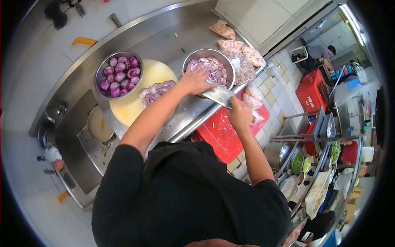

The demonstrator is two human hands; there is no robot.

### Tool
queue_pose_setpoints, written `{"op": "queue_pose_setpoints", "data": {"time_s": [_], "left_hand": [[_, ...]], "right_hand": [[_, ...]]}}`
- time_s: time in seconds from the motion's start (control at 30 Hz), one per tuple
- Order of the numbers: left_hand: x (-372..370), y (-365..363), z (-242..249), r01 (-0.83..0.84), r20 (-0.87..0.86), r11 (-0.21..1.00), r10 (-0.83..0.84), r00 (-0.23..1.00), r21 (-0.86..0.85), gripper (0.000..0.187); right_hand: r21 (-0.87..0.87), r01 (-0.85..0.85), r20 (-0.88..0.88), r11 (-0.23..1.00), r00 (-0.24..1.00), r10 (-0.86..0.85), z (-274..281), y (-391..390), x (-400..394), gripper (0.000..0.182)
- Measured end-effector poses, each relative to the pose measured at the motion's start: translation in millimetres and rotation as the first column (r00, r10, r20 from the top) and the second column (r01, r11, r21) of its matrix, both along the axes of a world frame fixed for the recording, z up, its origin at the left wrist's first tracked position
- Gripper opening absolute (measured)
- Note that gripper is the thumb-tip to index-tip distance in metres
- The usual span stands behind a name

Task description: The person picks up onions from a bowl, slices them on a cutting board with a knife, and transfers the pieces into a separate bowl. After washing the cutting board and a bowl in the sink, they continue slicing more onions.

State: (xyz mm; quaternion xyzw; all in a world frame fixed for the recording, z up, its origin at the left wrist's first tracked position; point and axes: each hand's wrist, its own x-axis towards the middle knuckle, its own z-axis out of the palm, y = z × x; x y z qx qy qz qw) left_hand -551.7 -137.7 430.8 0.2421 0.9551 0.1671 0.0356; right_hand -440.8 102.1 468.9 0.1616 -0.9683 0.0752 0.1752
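The left hand [194,81] lies spread, palm down, at the near rim of a steel bowl of sliced red onion [210,68], its fingers reaching over the rim onto the slices. The right hand [240,114] is closed around the handle of a cleaver [219,95], whose broad blade lies flat and tilted between the two hands, its far end just under the left hand at the bowl's edge. Whether any slices ride on the blade cannot be told.

Just to the left of the left forearm, a round pale yellow cutting board [135,103] rests on the steel worktop [164,41], and a small heap of sliced red onion [155,91] sits on it, close to the wrist. Beyond that heap, farther left of the left hand, a second steel bowl of peeled whole red onions [118,75] overlaps the board's far edge.

Past the bowl of slices, to the right of the left hand and above the right one, clear plastic bags of pale food [242,57] lie along the end of the worktop. Below the right hand, off the worktop's edge, stands a red plastic crate lid or tray [222,138] on the tiled floor. Near the left elbow, a sink basin [100,123] with a round pan is sunk into the worktop.

Well to the right of the right hand, a rack holds trays and bowls of greens [298,162], and another person [323,53] stands far off in the background.
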Motion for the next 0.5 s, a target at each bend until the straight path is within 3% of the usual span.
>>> {"op": "queue_pose_setpoints", "data": {"time_s": [0.03, 0.1, 0.17, 0.23, 0.3, 0.4, 0.5], "left_hand": [[-14.6, -8.0, 1.2, -0.016, 0.050, 0.997, 0.013, 0.999, 0.074, 0.078], [-28.7, -28.1, 8.6, -0.060, 0.156, 0.974, 0.026, 0.987, 0.217, 0.071], [-14.7, -72.2, 9.7, -0.096, -0.024, 0.828, 0.131, 0.991, 0.552, 0.058], [34.6, -109.5, 11.8, -0.241, -0.049, 0.750, 0.341, 0.939, 0.616, 0.054], [84.0, -138.8, -20.8, -0.404, 0.072, 0.663, 0.468, 0.881, 0.631, 0.054], [152.4, -152.5, -80.8, -0.431, -0.061, 0.746, 0.530, 0.846, 0.508, 0.075], [185.3, -135.3, -94.5, -0.523, -0.105, 0.783, 0.583, 0.806, 0.338, 0.098]], "right_hand": [[-0.010, 0.012, -0.001, 1.000, 1.000, -0.012, 5.6, 6.1, 8.9, 0.024], [-0.102, 0.088, 0.166, 0.991, 0.984, -0.070, 3.8, 9.0, 21.9, 0.026], [-0.224, 0.267, 0.490, 0.937, 0.862, -0.128, -7.1, 2.4, 33.6, 0.030], [-0.316, 0.264, 0.565, 0.911, 0.824, -0.043, -30.3, -10.0, 37.0, 0.032], [-0.400, 0.257, 0.605, 0.880, 0.795, 0.043, -39.9, -35.9, 36.2, 0.034], [-0.307, 0.248, 0.639, 0.919, 0.769, 0.006, -46.1, -74.0, 27.3, 0.031], [-0.251, 0.126, 0.550, 0.960, 0.834, 0.035, -62.4, -100.3, 15.5, 0.026]]}}
